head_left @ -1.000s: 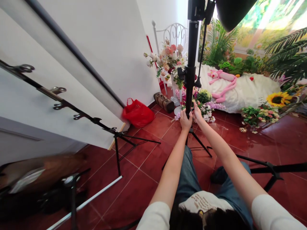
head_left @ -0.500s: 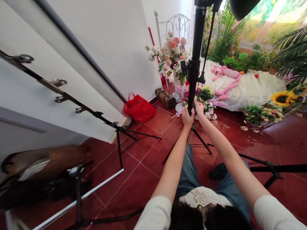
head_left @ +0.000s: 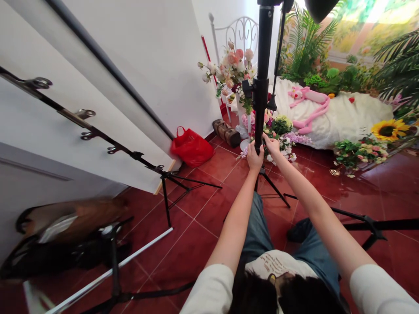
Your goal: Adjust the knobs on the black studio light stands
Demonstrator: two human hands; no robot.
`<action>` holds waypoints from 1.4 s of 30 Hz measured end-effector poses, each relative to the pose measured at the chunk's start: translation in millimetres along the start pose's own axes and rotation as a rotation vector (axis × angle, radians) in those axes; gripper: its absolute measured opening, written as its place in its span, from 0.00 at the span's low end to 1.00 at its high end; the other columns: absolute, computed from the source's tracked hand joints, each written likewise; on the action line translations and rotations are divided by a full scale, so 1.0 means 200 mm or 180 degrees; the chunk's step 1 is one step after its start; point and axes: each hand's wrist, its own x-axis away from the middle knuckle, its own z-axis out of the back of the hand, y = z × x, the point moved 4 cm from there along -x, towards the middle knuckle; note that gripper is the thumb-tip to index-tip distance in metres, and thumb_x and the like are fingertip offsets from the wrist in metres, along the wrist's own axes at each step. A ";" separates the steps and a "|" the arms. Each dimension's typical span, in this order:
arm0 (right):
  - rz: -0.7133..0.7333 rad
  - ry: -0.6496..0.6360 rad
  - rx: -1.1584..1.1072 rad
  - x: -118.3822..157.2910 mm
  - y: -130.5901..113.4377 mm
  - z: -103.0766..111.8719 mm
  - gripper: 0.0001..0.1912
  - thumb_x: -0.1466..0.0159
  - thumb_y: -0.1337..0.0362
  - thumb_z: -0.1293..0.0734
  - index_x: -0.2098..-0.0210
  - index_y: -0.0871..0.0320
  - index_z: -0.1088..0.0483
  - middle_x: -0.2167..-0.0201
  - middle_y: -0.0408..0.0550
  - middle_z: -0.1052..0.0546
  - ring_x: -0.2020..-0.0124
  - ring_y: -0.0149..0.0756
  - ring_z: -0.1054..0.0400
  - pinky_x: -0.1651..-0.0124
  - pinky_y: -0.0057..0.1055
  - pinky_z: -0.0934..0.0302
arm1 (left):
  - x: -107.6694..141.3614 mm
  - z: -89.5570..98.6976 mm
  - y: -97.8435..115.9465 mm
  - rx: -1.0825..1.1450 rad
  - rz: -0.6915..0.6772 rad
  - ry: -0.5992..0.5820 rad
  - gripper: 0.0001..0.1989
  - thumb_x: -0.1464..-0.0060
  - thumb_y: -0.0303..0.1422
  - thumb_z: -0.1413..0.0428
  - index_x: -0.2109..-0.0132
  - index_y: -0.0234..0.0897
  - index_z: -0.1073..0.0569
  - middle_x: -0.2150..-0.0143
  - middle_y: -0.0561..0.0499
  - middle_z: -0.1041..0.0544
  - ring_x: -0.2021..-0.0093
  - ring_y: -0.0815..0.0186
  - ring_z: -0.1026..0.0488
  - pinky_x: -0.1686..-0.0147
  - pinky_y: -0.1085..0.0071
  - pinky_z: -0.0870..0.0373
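Observation:
A black light stand [head_left: 261, 98] rises upright in front of me, with a dark lamp head [head_left: 322, 8] partly in view at the top and a cable with a plug [head_left: 272, 103] hanging beside the pole. My left hand [head_left: 254, 156] is closed around the lower pole, just above the spread legs. On the pole's right side, at about the same height, my right hand [head_left: 271, 145] has its fingers bent against the stand; its exact grip on the collar is partly hidden.
Behind the stand are flowers [head_left: 234, 65] and a white-draped bed [head_left: 347, 122] with a pink plush toy [head_left: 310, 98]. To the left lie a red bag [head_left: 193, 146], a backdrop stand [head_left: 168, 174], a white pole [head_left: 144, 248] and brown bags [head_left: 94, 213]. Another stand's legs [head_left: 369, 224] reach in from the right.
The light stand has shifted slightly left in view, and both hands have stayed on it. My right hand's fingers have moved a little at the pole.

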 end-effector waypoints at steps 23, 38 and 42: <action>-0.0683 0.0669 -0.0582 1.12 0.61 1.65 0.19 0.50 0.50 0.21 0.64 0.54 0.23 0.71 0.50 0.18 0.71 0.34 0.22 0.67 0.25 0.27 | 0.61 -0.23 0.16 0.0629 0.1444 0.0359 0.31 0.38 0.28 0.53 0.29 0.33 0.48 0.26 0.36 0.46 0.26 0.59 0.45 0.28 0.59 0.47; -0.0551 0.2719 -0.1743 1.88 0.80 2.19 0.21 0.53 0.52 0.20 0.66 0.56 0.25 0.75 0.44 0.19 0.74 0.31 0.23 0.68 0.23 0.27 | 1.56 -1.29 1.28 0.2764 0.1613 -0.4121 0.11 0.36 0.35 0.49 0.49 0.37 0.33 0.54 0.42 0.20 0.56 0.66 0.21 0.54 0.66 0.24; -0.0438 0.2717 -0.1884 1.94 0.83 2.25 0.20 0.51 0.51 0.21 0.65 0.56 0.25 0.73 0.44 0.19 0.72 0.31 0.23 0.66 0.25 0.27 | 1.65 -1.43 1.65 0.3090 0.0977 -0.4006 0.14 0.41 0.35 0.42 0.49 0.37 0.31 0.43 0.42 0.24 0.43 0.64 0.26 0.43 0.66 0.30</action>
